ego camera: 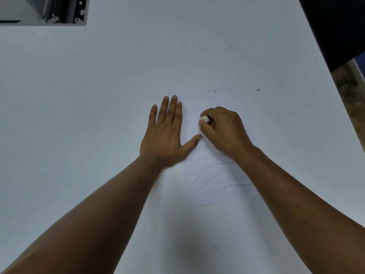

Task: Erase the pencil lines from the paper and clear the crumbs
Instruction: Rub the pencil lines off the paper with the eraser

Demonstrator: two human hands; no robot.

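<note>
Left hand (165, 133) flat, fingers straight and spread, pressing the left edge of the paper (199, 171) on the white surface (79, 95). Right hand (223, 129) just at its 3 o'clock, grip curled tight around a white eraser (204, 119), its tip down on the sheet. Faint pencil lines (221, 177) at 6 o'clock of the right hand. Dark crumbs (258, 89) at 1 o'clock of it. Grey metal frame (65, 10) far at 10 o'clock.
</note>
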